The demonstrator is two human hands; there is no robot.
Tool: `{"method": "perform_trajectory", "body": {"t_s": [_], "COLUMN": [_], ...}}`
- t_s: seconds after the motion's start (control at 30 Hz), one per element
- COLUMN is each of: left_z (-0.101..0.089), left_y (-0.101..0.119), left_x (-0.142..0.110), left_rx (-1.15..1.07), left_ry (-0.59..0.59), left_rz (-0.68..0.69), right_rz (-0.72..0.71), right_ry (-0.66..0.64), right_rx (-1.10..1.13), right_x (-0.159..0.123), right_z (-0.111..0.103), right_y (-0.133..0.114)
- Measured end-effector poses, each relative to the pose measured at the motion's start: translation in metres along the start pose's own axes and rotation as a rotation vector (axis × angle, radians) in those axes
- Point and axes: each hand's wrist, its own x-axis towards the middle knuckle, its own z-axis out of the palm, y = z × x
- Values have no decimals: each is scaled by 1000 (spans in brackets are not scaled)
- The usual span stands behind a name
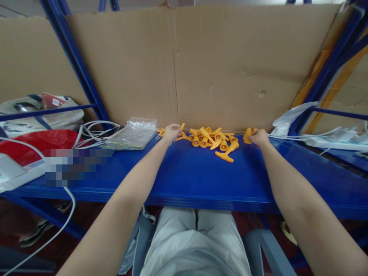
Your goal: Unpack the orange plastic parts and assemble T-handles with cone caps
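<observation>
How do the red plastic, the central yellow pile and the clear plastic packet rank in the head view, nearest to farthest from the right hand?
From the right hand:
1. Yellow pile, just to its left.
2. Clear plastic packet, beyond the left hand.
3. Red plastic, far left.

Soft, fairly even light falls on the cardboard (207, 69) and shelf (189, 180), while the floor (94, 214) beneath is dim and murky. The plastic wrap (142, 124) catches small glints. Focus is slightly soft, so the yellow parts (225, 156) lack fine detail. Wide-angle distortion splays the posts (76, 61) outward. Coarse pixelation masks a patch (78, 168) at left.
</observation>
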Motion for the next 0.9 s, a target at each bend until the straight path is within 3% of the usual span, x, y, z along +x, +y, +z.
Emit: {"method": "perform_trajectory", "body": {"t_s": [0.23, 0.53, 0.77, 0.9], "left_z": [-3, -7, -5, -2], "left_y": [-15, -23, -27, -31], "left_x": [5, 1, -9, -7], "left_rx": [232, 402, 1151, 1301], "left_ry": [29, -90, -321, -407], "left_rz": [113, 358, 325, 318], "right_rz": [-37, -33, -41, -33], "right_ry": [16, 10, -19, -22], "right_rx": [-15, -32, -62, -58], "right_x": [1, -3, -4, -5], "right_z": [1, -2, -2, -3], "right_y": [-2, -3, -3, -4]}}
